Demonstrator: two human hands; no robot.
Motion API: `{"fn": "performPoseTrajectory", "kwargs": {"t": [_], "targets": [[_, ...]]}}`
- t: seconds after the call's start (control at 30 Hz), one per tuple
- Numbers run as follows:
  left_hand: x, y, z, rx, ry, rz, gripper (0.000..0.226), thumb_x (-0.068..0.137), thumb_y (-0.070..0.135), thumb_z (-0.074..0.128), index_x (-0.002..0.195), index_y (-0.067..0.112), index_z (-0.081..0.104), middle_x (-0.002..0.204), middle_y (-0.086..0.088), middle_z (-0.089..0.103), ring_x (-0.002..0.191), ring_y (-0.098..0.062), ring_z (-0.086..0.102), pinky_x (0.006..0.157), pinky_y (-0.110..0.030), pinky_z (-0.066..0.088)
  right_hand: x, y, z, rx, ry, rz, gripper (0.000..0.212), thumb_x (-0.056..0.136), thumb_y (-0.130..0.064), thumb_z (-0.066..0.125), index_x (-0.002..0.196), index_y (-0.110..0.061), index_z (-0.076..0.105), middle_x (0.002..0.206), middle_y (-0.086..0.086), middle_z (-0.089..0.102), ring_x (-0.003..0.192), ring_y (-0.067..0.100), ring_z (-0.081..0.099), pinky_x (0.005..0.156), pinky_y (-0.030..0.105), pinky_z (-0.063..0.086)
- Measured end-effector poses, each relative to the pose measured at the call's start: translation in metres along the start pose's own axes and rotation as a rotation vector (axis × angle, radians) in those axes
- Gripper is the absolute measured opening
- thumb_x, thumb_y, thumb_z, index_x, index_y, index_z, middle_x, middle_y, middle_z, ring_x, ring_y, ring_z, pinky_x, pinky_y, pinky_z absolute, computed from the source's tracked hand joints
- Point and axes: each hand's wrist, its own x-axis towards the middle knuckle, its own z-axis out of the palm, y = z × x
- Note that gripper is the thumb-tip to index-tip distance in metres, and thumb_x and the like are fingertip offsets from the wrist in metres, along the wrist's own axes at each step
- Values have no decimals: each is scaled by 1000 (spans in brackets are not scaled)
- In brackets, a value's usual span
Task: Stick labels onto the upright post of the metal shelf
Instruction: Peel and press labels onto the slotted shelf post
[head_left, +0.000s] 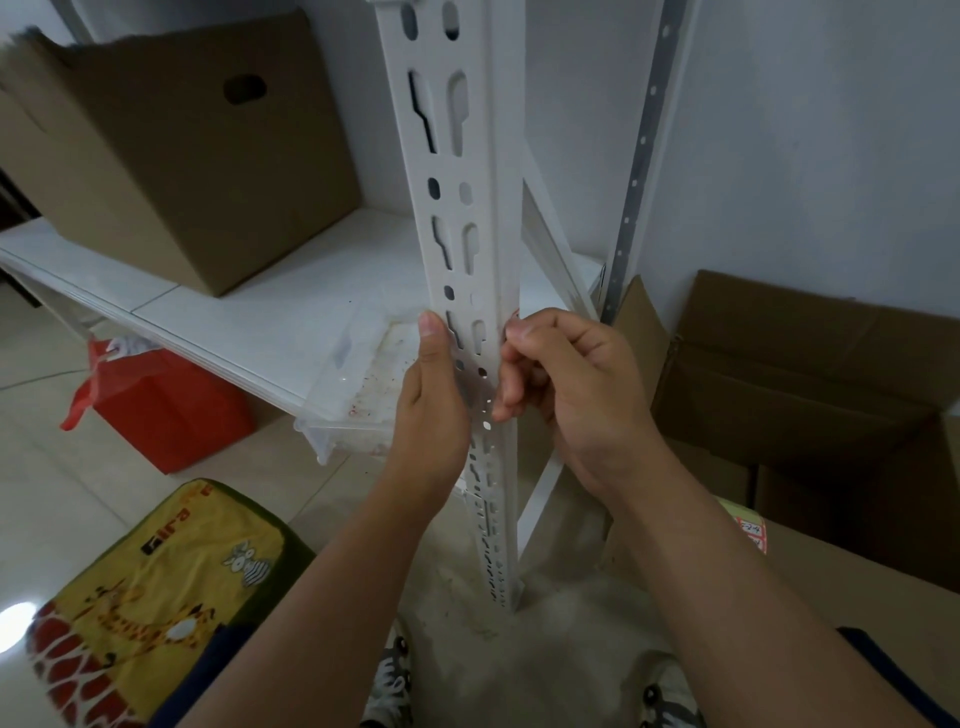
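Upright post, white slotted steel, centre, standing on the floor. Left hand braces its left face, thumb straight. Right hand pinches a red-edged label against its right edge, likely pressing it on. Right of post: label sheet, writing illegible.

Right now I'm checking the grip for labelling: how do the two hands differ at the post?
The left hand lies against the upright post from the left, thumb straight up; the right hand has its fingers curled at the post's right edge, where a bit of red-and-white label shows. Both touch the post at one height.
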Motion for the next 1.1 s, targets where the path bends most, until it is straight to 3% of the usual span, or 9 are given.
{"fn": "performPoseTrajectory", "kwargs": {"t": [0.17, 0.27, 0.5, 0.7, 0.83, 0.93, 1.0, 1.1], "targets": [[2, -3, 3, -8, 18, -4, 62, 96, 57, 14, 69, 42, 68, 73, 23, 70, 80, 14, 62, 81, -17, 43, 2, 0, 1, -21, 30, 4, 30, 93, -4, 50, 65, -5, 60, 49, 10, 54, 45, 24, 53, 56, 34, 49], [1, -3, 1, 16, -1, 9, 66, 95, 58, 13, 59, 52, 67, 66, 24, 67, 71, 19, 59, 75, -15, 42, 1, 2, 1, 12, 20, 0, 31, 93, -4, 50, 64, -6, 60, 49, 10, 53, 45, 25, 52, 57, 35, 48], [0, 2, 0, 7, -20, 2, 64, 96, 57, 12, 61, 59, 66, 70, 36, 65, 76, 25, 57, 79, -15, 38, 0, 1, 1, 24, 13, 15, 28, 94, -6, 50, 68, -2, 59, 49, 10, 51, 45, 24, 50, 56, 33, 50], [1, -2, -1, 1, -33, -37, 53, 94, 60, 11, 88, 43, 61, 91, 20, 62, 95, 5, 55, 98, -25, 38, 0, 4, 4, -25, 75, 40, 31, 87, -4, 52, 56, -7, 55, 46, 10, 45, 43, 23, 43, 50, 28, 46], [2, -1, -3, 31, -46, -12, 62, 95, 59, 11, 70, 52, 68, 75, 29, 67, 81, 20, 58, 81, -13, 38, -1, 3, 2, 66, 30, 58, 31, 93, -9, 51, 63, -5, 57, 49, 12, 46, 45, 23, 46, 53, 30, 47], [2, -1, -2, 18, -28, -19, 55, 96, 57, 12, 79, 43, 63, 74, 28, 66, 79, 20, 56, 74, -7, 38, 0, 0, 3, 46, 30, 69, 31, 93, -9, 51, 63, -5, 57, 49, 11, 46, 46, 23, 46, 53, 30, 48], [1, 0, 0, 11, -30, -13, 52, 97, 55, 12, 79, 42, 59, 65, 36, 63, 71, 27, 54, 65, 1, 38, 1, -2, 5, 13, 53, 61, 32, 92, -6, 51, 60, -6, 57, 48, 11, 46, 46, 23, 44, 52, 29, 47], [0, 0, 2, 0, -29, -15, 49, 98, 55, 12, 77, 43, 55, 62, 35, 61, 65, 29, 51, 65, -1, 34, 1, -3, 7, -41, 97, 54, 35, 89, -2, 50, 54, -7, 54, 45, 11, 43, 45, 24, 41, 50, 29, 46]]}}
